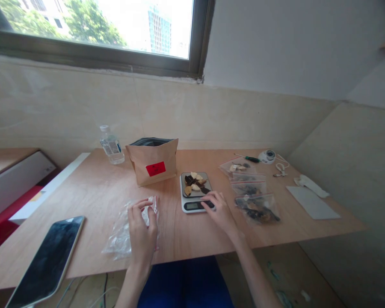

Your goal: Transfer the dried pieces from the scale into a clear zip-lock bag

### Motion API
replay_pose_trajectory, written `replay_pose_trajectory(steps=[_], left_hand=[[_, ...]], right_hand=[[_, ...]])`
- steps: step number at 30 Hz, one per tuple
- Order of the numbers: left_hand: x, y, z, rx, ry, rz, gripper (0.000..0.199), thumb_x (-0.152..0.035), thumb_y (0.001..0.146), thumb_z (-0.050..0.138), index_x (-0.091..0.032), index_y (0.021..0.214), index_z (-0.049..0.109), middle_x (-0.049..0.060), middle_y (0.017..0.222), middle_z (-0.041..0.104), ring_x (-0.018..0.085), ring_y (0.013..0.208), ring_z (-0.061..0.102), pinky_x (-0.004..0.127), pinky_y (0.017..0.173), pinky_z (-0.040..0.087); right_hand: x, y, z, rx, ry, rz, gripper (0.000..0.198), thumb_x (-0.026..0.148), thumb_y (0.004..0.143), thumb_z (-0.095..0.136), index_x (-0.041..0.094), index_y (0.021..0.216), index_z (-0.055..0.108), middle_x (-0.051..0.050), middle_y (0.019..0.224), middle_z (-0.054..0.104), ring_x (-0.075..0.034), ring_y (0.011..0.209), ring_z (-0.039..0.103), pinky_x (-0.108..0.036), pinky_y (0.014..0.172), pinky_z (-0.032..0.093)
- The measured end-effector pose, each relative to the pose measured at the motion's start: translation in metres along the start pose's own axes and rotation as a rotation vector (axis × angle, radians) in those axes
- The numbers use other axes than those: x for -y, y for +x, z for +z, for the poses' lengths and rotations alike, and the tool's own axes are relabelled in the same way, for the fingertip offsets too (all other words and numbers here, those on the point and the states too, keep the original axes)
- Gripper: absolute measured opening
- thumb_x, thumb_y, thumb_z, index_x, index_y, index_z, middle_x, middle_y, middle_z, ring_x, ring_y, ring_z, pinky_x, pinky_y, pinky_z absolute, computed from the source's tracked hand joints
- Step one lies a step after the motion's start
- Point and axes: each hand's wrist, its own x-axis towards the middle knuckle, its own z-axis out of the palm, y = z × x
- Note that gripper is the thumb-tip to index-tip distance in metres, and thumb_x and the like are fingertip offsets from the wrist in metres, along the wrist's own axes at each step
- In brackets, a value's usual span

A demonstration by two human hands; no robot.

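A white digital kitchen scale (182,201) lies on the table in front of me, with a pile of dried pieces (196,182), pale, brown and black, on its metal plate. My right hand (223,214) rests at the scale's front right, fingertips over the buttons beside the small display (191,206); it holds nothing. To the left, my left hand (141,226) hovers over or touches clear zip bags (118,235) with a red seal line. Its fingers are curved and apart, with nothing visible between them. Behind it stands an open brown paper pouch (155,156) with a red label.
Several zip bags of dried pieces (258,209) lie right of the scale. Beyond them are a green-handled screwdriver (252,159), a white round device (267,157) with a cable and a white sheet (312,202). A clear bottle (112,147) and a large phone (48,261) are leftward.
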Motion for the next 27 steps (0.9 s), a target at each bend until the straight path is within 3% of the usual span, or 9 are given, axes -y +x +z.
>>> replay_pose_trajectory(steps=[7, 17, 21, 24, 27], left_hand=[[0.015, -0.015, -0.002, 0.175, 0.016, -0.083, 0.013, -0.024, 0.086, 0.041, -0.021, 0.091, 0.052, 0.007, 0.094, 0.056, 0.025, 0.093, 0.054, 0.043, 0.085, 0.043], [0.036, -0.022, -0.014, 0.253, 0.059, -0.124, 0.016, -0.029, 0.086, 0.041, -0.022, 0.089, 0.054, 0.007, 0.092, 0.055, 0.026, 0.091, 0.054, 0.044, 0.084, 0.042], [0.038, -0.024, -0.016, 0.250, 0.057, -0.133, 0.016, -0.029, 0.086, 0.041, -0.022, 0.088, 0.055, 0.007, 0.093, 0.056, 0.026, 0.093, 0.054, 0.043, 0.085, 0.042], [0.040, -0.025, -0.019, 0.256, 0.062, -0.145, 0.017, -0.031, 0.086, 0.041, -0.022, 0.088, 0.056, 0.007, 0.093, 0.056, 0.026, 0.093, 0.055, 0.043, 0.085, 0.043], [0.042, -0.027, -0.020, 0.262, 0.079, -0.146, 0.020, -0.033, 0.085, 0.041, -0.022, 0.087, 0.056, 0.007, 0.092, 0.057, 0.027, 0.092, 0.056, 0.043, 0.083, 0.044]], right_hand=[[-0.001, -0.018, 0.013, 0.067, -0.104, -0.028, 0.017, 0.017, 0.088, 0.053, 0.023, 0.098, 0.065, -0.007, 0.099, 0.063, -0.024, 0.093, 0.057, -0.039, 0.081, 0.045], [0.004, -0.021, 0.017, 0.026, -0.074, -0.015, 0.020, 0.019, 0.092, 0.046, 0.022, 0.090, 0.066, -0.006, 0.090, 0.065, -0.023, 0.086, 0.057, -0.037, 0.077, 0.044], [0.002, -0.008, 0.001, -0.078, 0.042, 0.040, 0.017, 0.024, 0.092, 0.049, 0.023, 0.090, 0.066, -0.005, 0.089, 0.065, -0.022, 0.087, 0.059, -0.036, 0.080, 0.045], [-0.017, 0.011, -0.006, -0.192, 0.143, 0.147, 0.017, 0.029, 0.090, 0.051, 0.022, 0.091, 0.067, -0.006, 0.091, 0.066, -0.022, 0.088, 0.060, -0.034, 0.079, 0.046], [-0.041, 0.031, -0.003, -0.178, 0.185, 0.249, 0.020, 0.031, 0.087, 0.051, 0.019, 0.087, 0.068, -0.008, 0.091, 0.068, -0.022, 0.087, 0.061, -0.035, 0.078, 0.047]])
